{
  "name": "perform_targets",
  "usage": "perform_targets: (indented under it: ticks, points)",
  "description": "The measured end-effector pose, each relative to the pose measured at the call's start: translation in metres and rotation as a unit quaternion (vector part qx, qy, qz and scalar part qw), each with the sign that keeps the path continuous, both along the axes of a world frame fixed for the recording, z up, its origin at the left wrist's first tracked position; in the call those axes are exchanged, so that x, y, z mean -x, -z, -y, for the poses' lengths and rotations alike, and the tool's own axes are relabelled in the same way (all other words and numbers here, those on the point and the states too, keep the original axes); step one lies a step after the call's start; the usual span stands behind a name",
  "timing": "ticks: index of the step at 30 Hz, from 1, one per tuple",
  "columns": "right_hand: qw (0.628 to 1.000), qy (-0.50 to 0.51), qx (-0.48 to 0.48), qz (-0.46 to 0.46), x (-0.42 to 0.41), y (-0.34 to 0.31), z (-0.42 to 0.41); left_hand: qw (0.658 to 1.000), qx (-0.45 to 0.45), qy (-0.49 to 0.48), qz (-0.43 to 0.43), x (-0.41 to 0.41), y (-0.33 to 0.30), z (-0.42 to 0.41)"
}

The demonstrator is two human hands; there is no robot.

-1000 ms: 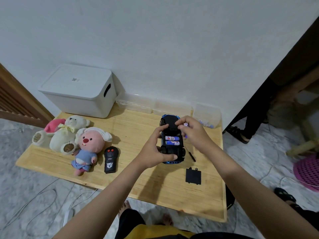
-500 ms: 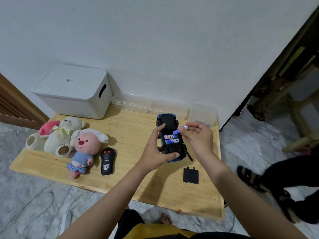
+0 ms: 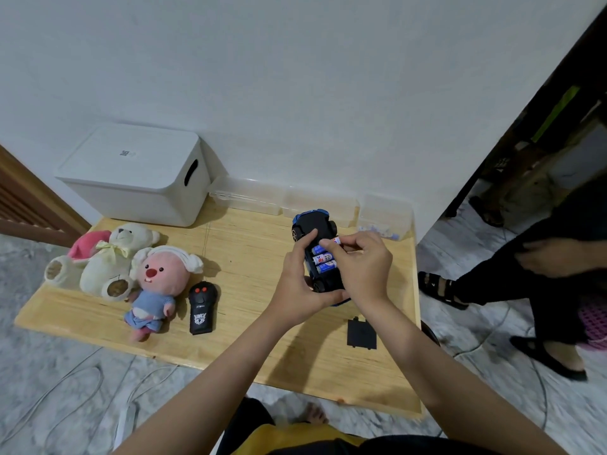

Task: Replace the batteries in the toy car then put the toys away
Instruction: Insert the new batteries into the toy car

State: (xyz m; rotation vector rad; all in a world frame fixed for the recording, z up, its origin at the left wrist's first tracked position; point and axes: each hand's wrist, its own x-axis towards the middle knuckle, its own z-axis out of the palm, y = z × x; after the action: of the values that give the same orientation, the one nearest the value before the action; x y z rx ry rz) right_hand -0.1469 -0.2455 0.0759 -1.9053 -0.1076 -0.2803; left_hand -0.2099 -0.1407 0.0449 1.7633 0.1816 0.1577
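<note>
The toy car [image 3: 312,225] lies upside down on the wooden table [image 3: 249,254], its battery bay uncovered with blue and white batteries [image 3: 323,259] in it. My left hand [image 3: 297,284] grips the car's left side and rear. My right hand [image 3: 358,266] pinches one battery [image 3: 335,241] at the front end of the bay. The black battery cover [image 3: 361,333] lies on the table near my right forearm. The black remote [image 3: 202,307] lies beside the pink plush [image 3: 157,284] and the cream teddy bear [image 3: 113,257].
A white lidded storage box [image 3: 134,174] stands at the back left. Clear plastic trays [image 3: 249,195] line the wall, one [image 3: 384,218] holding small items. Another person's legs and sandals [image 3: 440,287] are on the floor at right. Cables [image 3: 82,382] lie on the floor.
My right hand has brought the battery down from above the car to the front of the bay. The other person's legs have moved in at the right.
</note>
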Motion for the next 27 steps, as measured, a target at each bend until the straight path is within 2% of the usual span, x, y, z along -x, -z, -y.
perform_targets:
  ticks: [4, 9, 12, 15, 17, 20, 21, 23, 27]
  points:
    - [0.999, -0.043, 0.015, -0.009, 0.001, 0.004, -0.002, 1.000, -0.012, -0.010, 0.007, -0.002, 0.000, -0.005]
    - [0.998, -0.049, 0.042, 0.000, 0.002, -0.001, -0.003, 0.999, -0.037, -0.004, 0.018, -0.001, -0.001, -0.008]
    - [0.996, -0.060, 0.054, -0.031, -0.003, -0.008, -0.002, 0.998, -0.052, 0.001, 0.030, 0.001, 0.002, -0.013]
    - [0.990, -0.071, 0.042, -0.110, -0.013, -0.013, -0.002, 0.998, -0.058, 0.001, 0.027, 0.002, 0.002, -0.016]
    - [0.977, -0.088, 0.011, -0.195, -0.022, -0.016, 0.000, 0.998, -0.064, 0.012, 0.023, 0.004, 0.001, -0.018]
    - [0.919, -0.139, -0.083, -0.360, -0.031, -0.021, 0.006, 0.996, -0.075, 0.040, 0.021, 0.008, 0.002, -0.020]
    - [0.908, -0.148, -0.092, -0.381, -0.032, -0.021, 0.008, 0.996, -0.073, 0.041, 0.016, 0.009, 0.003, -0.020]
    - [0.920, -0.143, -0.056, -0.361, -0.032, -0.016, 0.008, 0.997, -0.064, 0.036, 0.003, 0.010, 0.006, -0.018]
    - [0.959, -0.109, 0.027, -0.260, -0.023, -0.001, 0.009, 0.998, -0.043, 0.042, -0.034, 0.007, 0.018, -0.015]
